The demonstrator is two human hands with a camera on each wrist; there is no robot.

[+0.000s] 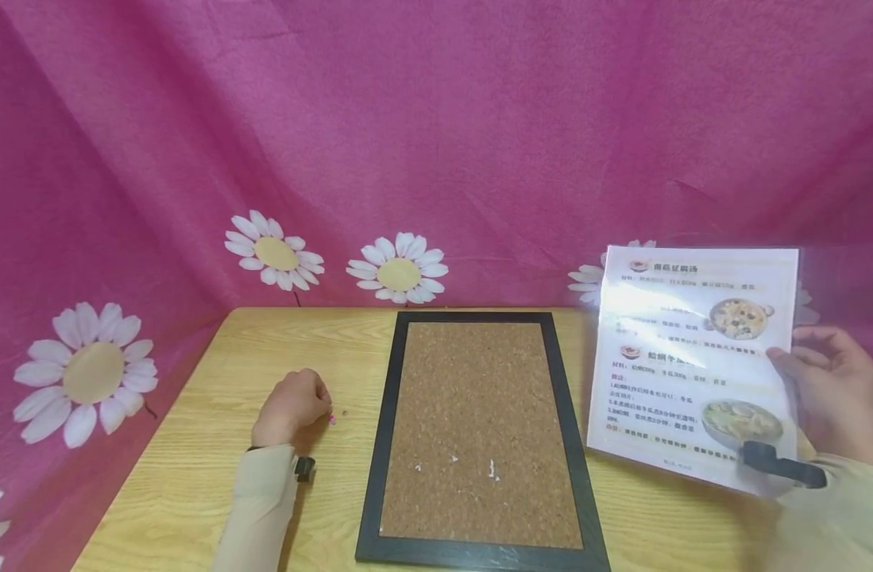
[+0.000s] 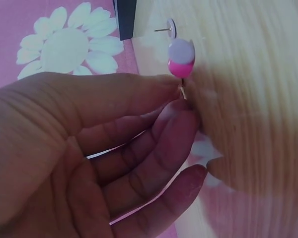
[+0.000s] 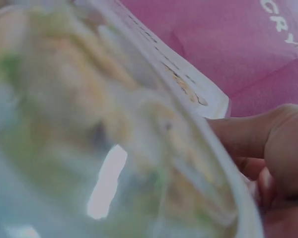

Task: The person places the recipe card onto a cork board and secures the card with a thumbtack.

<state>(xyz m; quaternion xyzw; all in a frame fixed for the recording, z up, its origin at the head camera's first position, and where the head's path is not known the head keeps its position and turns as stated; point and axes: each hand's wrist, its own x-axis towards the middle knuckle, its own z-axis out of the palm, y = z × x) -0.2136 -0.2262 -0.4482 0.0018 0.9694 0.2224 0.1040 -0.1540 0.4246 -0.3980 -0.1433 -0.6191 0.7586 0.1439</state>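
Observation:
Low over the left of the table, my left hand pinches two thumbtacks by their pins, between thumb and fingertips. One has a pink head and the other a pale head, overlapping in the left wrist view. A third thumbtack lies on the wood just beyond them. On the far right, my right hand grips the right edge of a laminated recipe sheet, thumb on its front. The sheet stands tilted up, facing me, with printed text and two pictures of dishes.
A corkboard in a black frame lies on the wooden table between the hands. White scraps dot its lower half. Behind the table hangs a pink cloth with white daisies.

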